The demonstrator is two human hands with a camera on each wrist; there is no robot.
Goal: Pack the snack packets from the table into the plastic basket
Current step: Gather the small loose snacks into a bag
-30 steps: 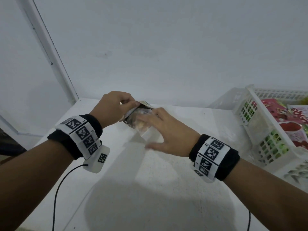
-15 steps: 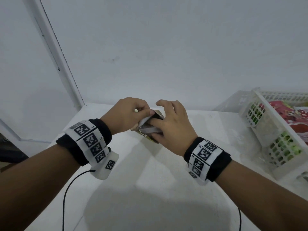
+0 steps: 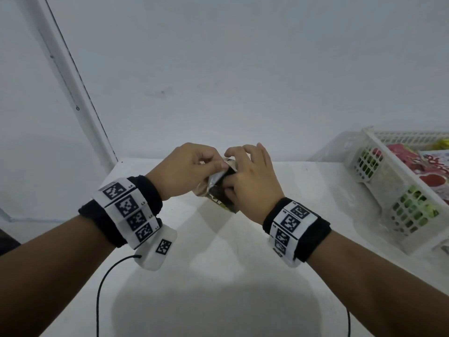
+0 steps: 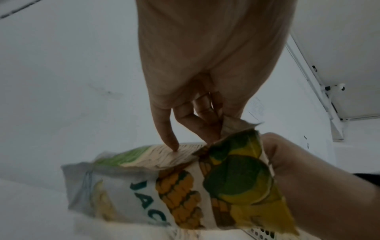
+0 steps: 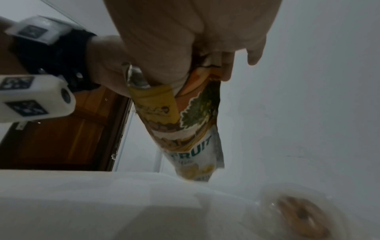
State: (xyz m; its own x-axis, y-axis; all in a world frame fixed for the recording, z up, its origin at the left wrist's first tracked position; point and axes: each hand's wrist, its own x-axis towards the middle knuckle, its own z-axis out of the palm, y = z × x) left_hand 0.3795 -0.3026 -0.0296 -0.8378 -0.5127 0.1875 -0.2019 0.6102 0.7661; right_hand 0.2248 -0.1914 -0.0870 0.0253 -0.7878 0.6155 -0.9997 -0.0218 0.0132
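**Packet held in both hands, not yet in basket**

Currently the snack packet (image 3: 220,194) is off the surface (image 3: 218,251), held up between both hands. Left hand (image 3: 181,170) pinches the top edge between thumb and fingertips; right hand (image 3: 251,182) wraps its fingers round the packet's other side. Hands close together, both clamped on the packet.

Judgement: to do this step well, release the left pinch, carry the packet rightward in the right hand alone, and lay it flat on the packets already in the plastic basket (image 3: 388,190), which sits well to the right.

Materials: the packet is thin crinkled film, silvery at the seam, printed yellow and green, with a clear lower part; pliable, probably slippery. The basket is rigid white lattice plastic. A round clear-wrapped item (image 5: 302,212) lies on the surface nearby.
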